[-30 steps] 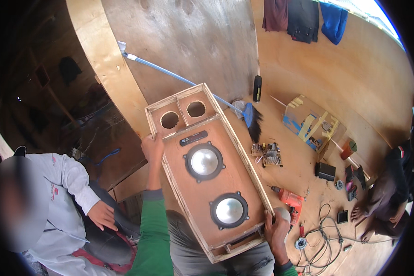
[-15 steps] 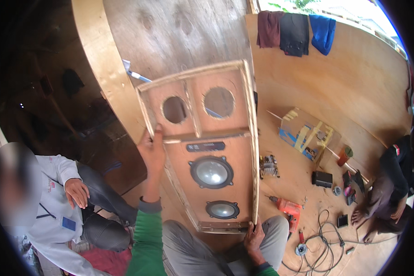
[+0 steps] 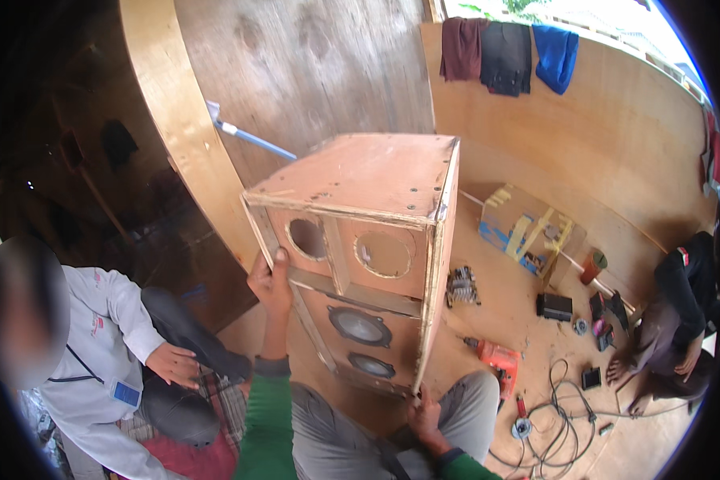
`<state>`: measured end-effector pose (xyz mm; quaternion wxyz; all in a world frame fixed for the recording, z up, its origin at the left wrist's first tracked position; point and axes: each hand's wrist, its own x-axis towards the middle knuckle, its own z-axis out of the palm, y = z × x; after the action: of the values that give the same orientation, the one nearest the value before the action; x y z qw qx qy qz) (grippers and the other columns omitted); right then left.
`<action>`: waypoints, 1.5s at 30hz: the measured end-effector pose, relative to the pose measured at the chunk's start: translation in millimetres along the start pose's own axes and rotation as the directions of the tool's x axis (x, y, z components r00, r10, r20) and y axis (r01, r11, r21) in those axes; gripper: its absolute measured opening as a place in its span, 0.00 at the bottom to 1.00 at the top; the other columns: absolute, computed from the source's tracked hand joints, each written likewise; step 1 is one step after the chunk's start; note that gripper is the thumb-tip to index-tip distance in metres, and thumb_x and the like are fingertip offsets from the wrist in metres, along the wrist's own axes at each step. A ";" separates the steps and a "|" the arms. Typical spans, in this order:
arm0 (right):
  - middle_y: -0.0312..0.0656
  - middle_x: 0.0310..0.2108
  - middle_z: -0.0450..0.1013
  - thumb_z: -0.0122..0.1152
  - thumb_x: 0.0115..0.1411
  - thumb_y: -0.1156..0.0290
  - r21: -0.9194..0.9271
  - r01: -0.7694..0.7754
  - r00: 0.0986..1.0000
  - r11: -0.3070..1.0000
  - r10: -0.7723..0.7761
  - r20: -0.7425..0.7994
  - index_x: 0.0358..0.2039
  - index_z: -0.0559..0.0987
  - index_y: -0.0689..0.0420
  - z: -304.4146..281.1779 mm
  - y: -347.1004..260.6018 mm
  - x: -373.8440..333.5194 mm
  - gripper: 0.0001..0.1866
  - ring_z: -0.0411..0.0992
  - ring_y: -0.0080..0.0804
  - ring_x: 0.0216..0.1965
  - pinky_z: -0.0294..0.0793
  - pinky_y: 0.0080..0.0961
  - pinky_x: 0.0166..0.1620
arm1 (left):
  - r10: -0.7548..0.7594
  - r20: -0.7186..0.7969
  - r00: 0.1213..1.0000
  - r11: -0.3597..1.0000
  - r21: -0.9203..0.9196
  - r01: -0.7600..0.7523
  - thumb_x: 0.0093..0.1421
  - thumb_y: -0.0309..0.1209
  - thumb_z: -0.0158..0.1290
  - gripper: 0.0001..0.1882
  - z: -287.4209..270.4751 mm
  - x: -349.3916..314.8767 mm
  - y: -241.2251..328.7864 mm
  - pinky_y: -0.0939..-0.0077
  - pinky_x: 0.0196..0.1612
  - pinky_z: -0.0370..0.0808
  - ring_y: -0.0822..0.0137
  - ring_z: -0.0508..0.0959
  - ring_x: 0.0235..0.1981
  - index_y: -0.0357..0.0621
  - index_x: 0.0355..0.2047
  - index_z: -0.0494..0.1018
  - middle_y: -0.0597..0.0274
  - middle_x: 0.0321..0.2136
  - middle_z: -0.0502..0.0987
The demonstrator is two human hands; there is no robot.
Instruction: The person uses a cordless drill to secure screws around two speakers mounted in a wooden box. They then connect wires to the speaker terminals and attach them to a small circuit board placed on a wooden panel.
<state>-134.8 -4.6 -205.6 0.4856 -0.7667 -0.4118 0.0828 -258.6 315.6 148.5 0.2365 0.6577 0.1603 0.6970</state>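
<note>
A wooden speaker cabinet (image 3: 360,172) stands in front of my knees, its plywood top and its front both showing. Two round holes are cut in the upper front; below them sit two speaker drivers, an upper one (image 3: 360,326) and a smaller lower one (image 3: 372,366). My left hand (image 3: 272,280) grips the cabinet's left side edge, thumb on the front. Down at the bottom right corner, my right hand (image 3: 424,418) is closed around the lower edge. The back of the cabinet is hidden.
To the right on the floor lie a red drill (image 3: 500,362), a coiled black cable (image 3: 564,416), a circuit board (image 3: 462,286), a black box (image 3: 554,307) and a taped cardboard box (image 3: 528,228). One person (image 3: 104,336) sits at left, another (image 3: 680,312) at far right. A blue-handled pole (image 3: 256,142) leans behind.
The cabinet has tipped from leaning back toward me to more upright, so its top panel now shows. Both my hands keep their hold on its edges; my right has shifted slightly left.
</note>
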 end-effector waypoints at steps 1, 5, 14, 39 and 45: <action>0.62 0.45 0.84 0.74 0.67 0.60 0.023 -0.029 0.999 0.999 0.028 0.041 0.65 0.75 0.64 1.1 -2.6 -4.0 0.33 0.84 0.67 0.40 0.85 0.55 0.42 | -0.058 0.015 0.998 0.997 -0.042 0.059 0.78 0.31 0.59 0.12 -4.1 -1.7 -7.4 0.82 0.41 0.70 0.81 0.73 0.37 0.31 0.49 0.83 0.73 0.36 0.80; 0.55 0.47 0.86 0.80 0.61 0.55 -0.109 0.002 0.970 0.994 0.024 0.242 0.63 0.78 0.55 3.0 -8.2 -9.8 0.34 0.86 0.58 0.47 0.85 0.51 0.47 | -0.127 0.065 0.990 0.980 -0.144 0.135 0.78 0.31 0.59 0.13 -28.1 -7.0 -50.1 0.81 0.45 0.73 0.80 0.77 0.40 0.31 0.53 0.83 0.70 0.40 0.84; 0.59 0.58 0.81 0.85 0.54 0.61 0.007 0.029 0.976 1.000 -0.027 -0.218 0.71 0.72 0.62 -44.9 40.7 139.4 0.47 0.80 0.57 0.61 0.79 0.49 0.64 | -0.244 0.115 0.963 0.966 -0.064 0.252 0.81 0.40 0.51 0.23 -84.8 14.3 -144.4 0.68 0.60 0.77 0.66 0.82 0.55 0.32 0.63 0.78 0.55 0.57 0.84; 0.51 0.36 0.84 0.76 0.59 0.60 0.080 0.063 0.981 0.995 -0.077 0.178 0.48 0.80 0.54 81.2 -92.6 53.8 0.20 0.85 0.55 0.34 0.84 0.52 0.37 | -0.499 0.191 0.845 0.797 -0.281 0.534 0.82 0.45 0.46 0.29 -176.0 164.4 -138.5 0.59 0.69 0.72 0.59 0.79 0.64 0.33 0.69 0.74 0.50 0.65 0.79; 0.54 0.36 0.85 0.75 0.62 0.58 0.009 0.033 0.964 0.999 -0.034 0.262 0.54 0.80 0.53 103.0 -98.2 34.6 0.23 0.86 0.55 0.34 0.83 0.54 0.36 | -0.503 0.170 0.848 0.768 -0.362 0.528 0.82 0.46 0.45 0.30 -195.4 164.9 -124.1 0.57 0.71 0.71 0.57 0.78 0.66 0.34 0.70 0.72 0.49 0.67 0.77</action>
<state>-220.8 108.3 -169.3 0.4299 -0.7408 -0.4851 0.1763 -441.7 525.6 204.5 0.5512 0.5484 0.1830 0.6017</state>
